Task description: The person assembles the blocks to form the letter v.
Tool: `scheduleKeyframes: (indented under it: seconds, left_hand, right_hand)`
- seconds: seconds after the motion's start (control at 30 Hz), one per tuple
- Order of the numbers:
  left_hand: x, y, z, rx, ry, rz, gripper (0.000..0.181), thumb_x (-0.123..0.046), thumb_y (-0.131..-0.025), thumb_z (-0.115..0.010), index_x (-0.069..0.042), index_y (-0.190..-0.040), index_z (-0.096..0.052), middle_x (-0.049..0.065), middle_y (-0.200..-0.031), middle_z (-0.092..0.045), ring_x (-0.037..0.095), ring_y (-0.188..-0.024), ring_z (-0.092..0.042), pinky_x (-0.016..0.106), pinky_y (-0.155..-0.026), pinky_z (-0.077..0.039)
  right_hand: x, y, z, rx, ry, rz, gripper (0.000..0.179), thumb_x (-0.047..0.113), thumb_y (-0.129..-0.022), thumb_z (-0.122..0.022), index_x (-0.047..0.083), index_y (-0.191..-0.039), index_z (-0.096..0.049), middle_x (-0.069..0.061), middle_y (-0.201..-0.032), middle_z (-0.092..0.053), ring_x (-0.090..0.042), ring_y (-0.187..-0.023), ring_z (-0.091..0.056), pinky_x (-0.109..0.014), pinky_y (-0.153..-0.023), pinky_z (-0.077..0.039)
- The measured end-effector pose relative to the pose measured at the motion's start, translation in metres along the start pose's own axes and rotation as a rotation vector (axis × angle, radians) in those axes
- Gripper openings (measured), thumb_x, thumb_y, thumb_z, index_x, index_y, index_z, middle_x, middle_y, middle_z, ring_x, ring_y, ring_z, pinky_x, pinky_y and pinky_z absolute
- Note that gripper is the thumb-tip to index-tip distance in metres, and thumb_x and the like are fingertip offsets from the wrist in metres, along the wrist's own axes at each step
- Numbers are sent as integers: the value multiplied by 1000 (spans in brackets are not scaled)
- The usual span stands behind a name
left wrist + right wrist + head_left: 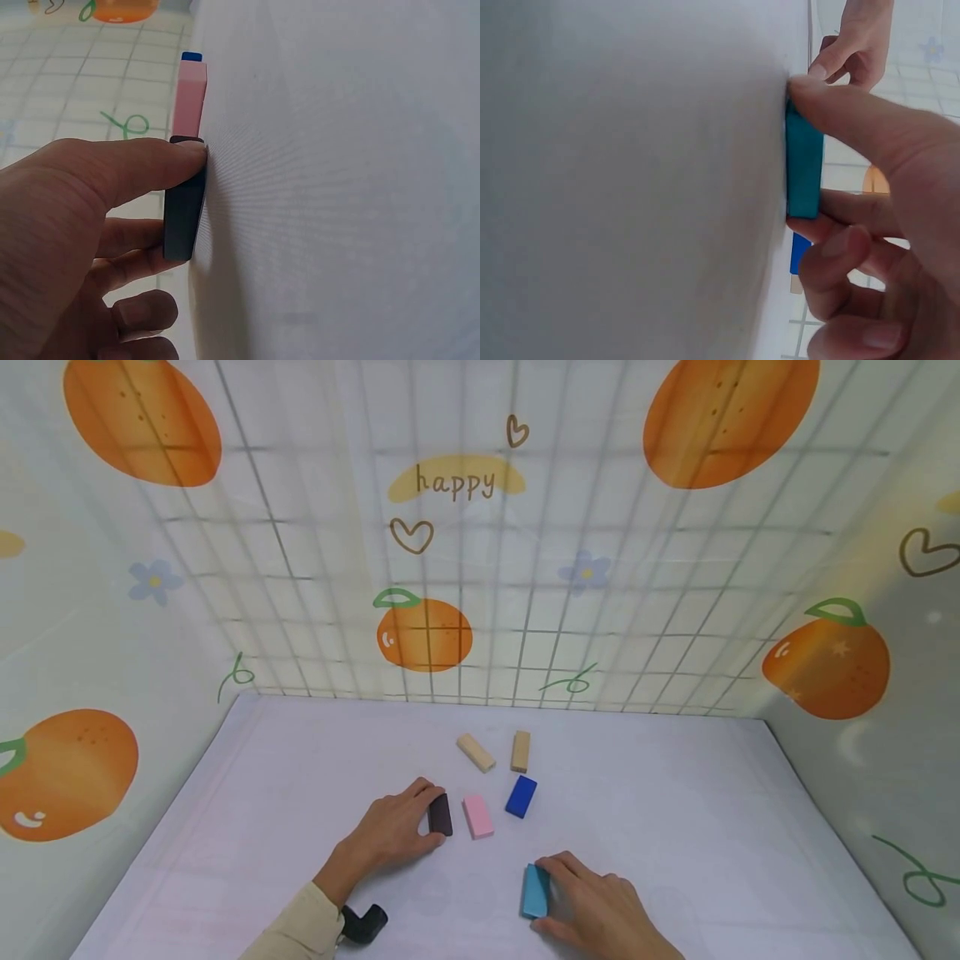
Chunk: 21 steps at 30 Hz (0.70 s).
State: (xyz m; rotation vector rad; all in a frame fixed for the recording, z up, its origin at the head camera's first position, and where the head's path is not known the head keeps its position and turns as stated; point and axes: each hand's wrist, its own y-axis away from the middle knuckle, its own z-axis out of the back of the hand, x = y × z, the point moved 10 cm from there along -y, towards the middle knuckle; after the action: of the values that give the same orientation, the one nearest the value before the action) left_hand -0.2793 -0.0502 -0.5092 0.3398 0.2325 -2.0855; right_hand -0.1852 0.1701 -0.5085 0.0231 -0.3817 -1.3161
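My left hand (393, 827) pinches a black block (441, 815) by its two ends, thumb at the near end and fingers at the far end. The same black block (185, 217) lies flat on the table in the left wrist view. Lower right, my right hand (596, 902) grips a light-blue block (535, 892) between thumb and fingers, also end to end. Just right of the black block lies a pink block (477, 817). A dark blue block (521, 797) rests tilted, farther right. Two plain wooden blocks (476, 752) lie behind these.
The white tabletop (262, 793) ends at a grid wall (480, 568) covered by a sheet printed with oranges. Side sheets hang at left and right. A black strap-like piece (365, 924) sits at my left wrist, beside the beige sleeve (300, 927).
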Motion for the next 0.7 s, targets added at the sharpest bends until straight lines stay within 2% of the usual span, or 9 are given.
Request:
scheduleKeyframes:
  seconds: [0.7]
  left_hand:
    - [1, 0, 0, -8, 9, 17, 64, -42, -90, -72, -14, -144, -53, -1, -137, -52, 15, -94, -63, 37, -78, -53]
  right_hand:
    - [-3, 3, -1, 19, -17, -34, 74, 54, -74, -85, 19, -133, -60, -1, -127, -58, -15, -74, -52, -48, -72, -54]
